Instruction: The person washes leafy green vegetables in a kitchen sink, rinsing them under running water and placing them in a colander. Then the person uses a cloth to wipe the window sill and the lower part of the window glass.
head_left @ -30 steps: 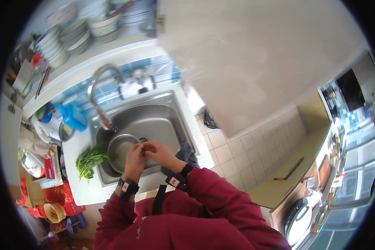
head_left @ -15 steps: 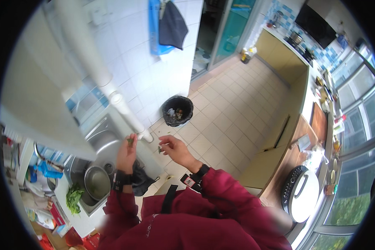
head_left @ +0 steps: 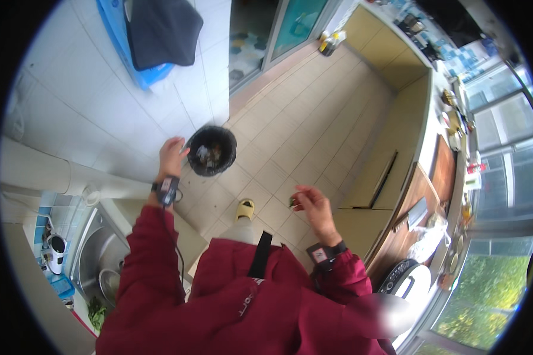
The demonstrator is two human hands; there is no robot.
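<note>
My left hand (head_left: pixel 172 156) reaches out beside the rim of a black-lined trash bin (head_left: pixel 190 155) on the floor. Its thumb and fingers look apart, and I see nothing between them. Some scraps (head_left: pixel 209 155) lie inside the bin. Over the floor tiles to the right, my right hand (head_left: pixel 315 208) is closed in a pinch. A small dark green leafy scrap (head_left: pixel 292 202) shows at its fingertips. Both wrists wear dark straps with small devices.
At the left is a metal sink (head_left: pixel 98 251) with a bowl (head_left: pixel 108 284) and leafy greens (head_left: pixel 96 312). A counter on the right bears a white round-lidded cooker (head_left: pixel 417 290) and a cutting board (head_left: pixel 443 171). A blue bag (head_left: pixel 151 76) hangs on the wall. My yellow slipper (head_left: pixel 245 207) is below.
I have turned away from the sink toward the bin. My left hand has moved beside the bin; the green scrap seen in it earlier no longer shows. My right hand has shifted right, still pinching.
</note>
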